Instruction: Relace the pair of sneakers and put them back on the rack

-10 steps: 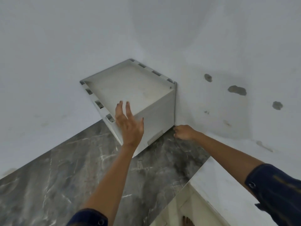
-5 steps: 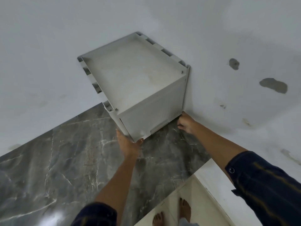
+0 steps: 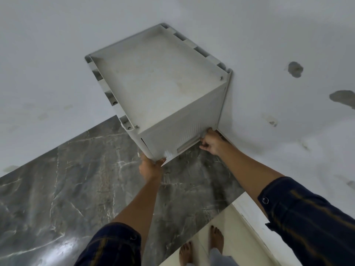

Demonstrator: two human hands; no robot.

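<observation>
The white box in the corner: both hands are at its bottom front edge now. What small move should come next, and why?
Probably swing the front panel up to open the white box. The left hand grips its lower front corner and the right hand pinches the bottom edge beside the recessed handle, on the marble counter. No sneakers show, so presumably they are inside.

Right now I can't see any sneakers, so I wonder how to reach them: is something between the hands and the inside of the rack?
Yes: the rack's closed front panel. The left hand grips its lower left corner, and the right hand is at its lower right edge. No sneakers are visible.
</observation>
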